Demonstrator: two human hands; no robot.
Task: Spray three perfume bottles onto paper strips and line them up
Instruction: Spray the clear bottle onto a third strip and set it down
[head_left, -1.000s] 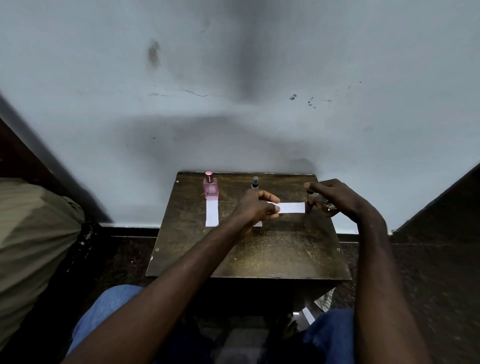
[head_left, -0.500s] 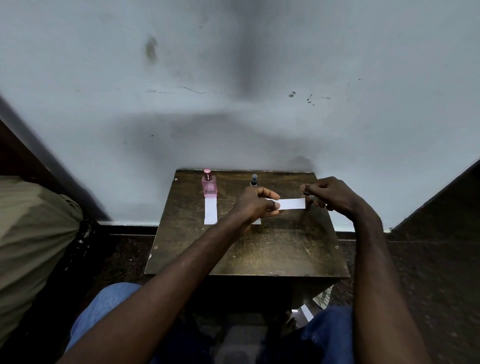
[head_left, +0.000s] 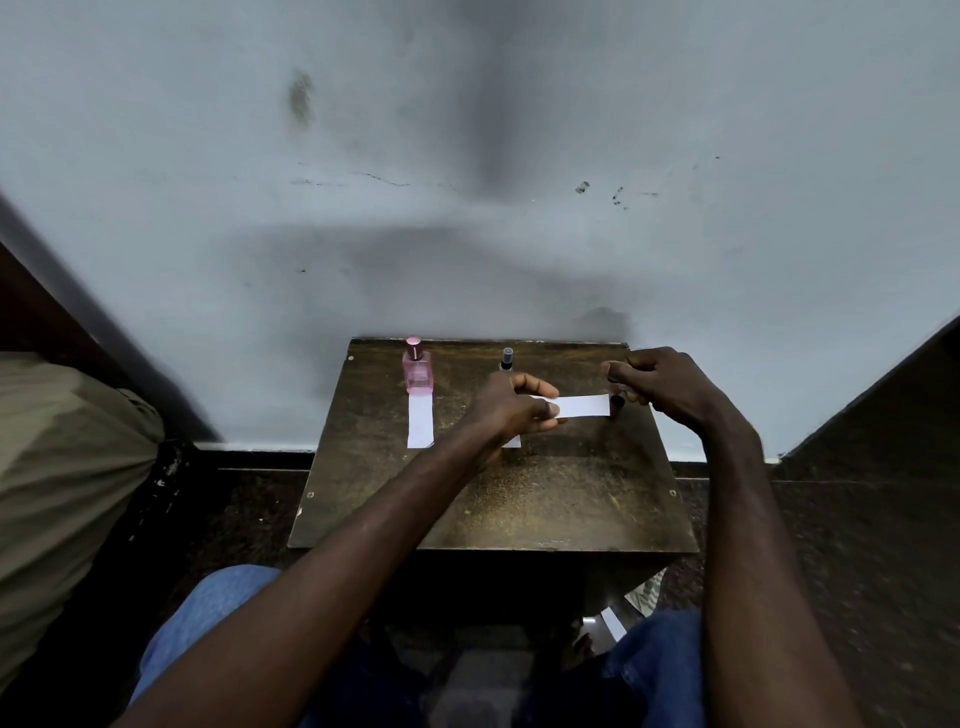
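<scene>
Two bare hands over dark brown wooden worktop. Left hand pinches white paper strip by its left end, held level above worktop. Right hand closed around small dark bottle at strip's right end. Pink square glass perfume bottle upright at back left, another white paper strip flat just in front. Dark-capped bottle behind left hand.

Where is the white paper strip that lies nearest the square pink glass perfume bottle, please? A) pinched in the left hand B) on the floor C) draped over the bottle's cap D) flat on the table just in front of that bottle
D: that white paper strip lies flat on the brown wooden table, directly in front of the pink glass perfume bottle.
</scene>
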